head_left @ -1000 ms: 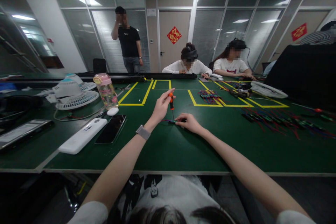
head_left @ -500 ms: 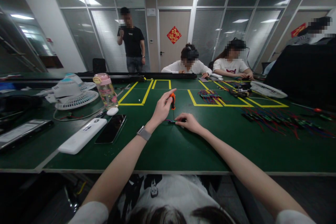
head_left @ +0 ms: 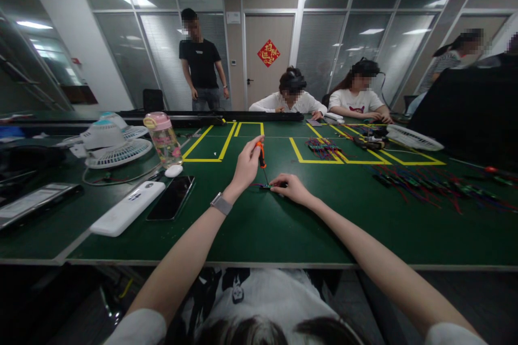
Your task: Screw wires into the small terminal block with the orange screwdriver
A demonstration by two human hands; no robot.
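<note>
An orange-and-black screwdriver (head_left: pixel 262 156) is gripped near the top of its handle by my left hand (head_left: pixel 246 164). It leans to the left, and its thin shaft runs down to a small green circuit board (head_left: pixel 265 187) on the green table. Whether the tip touches a screw is too small to see. My right hand (head_left: pixel 290 187) pinches the board's right end between thumb and fingers, holding it against the table. Red and dark wires come off the board's left end.
A black phone (head_left: pixel 171 198), a white power bank (head_left: pixel 128 209), a pink-lidded bottle (head_left: pixel 164 140) and white fans (head_left: pixel 117 145) are on the left. Bunches of wired boards (head_left: pixel 429 183) lie on the right, with another wired bundle (head_left: pixel 322 148) farther back. Several people are across the table.
The screwdriver has gone from upright to leaning left, and my left hand's fingers have closed round its handle. My right hand and the board stay put. A standing person has lowered an arm.
</note>
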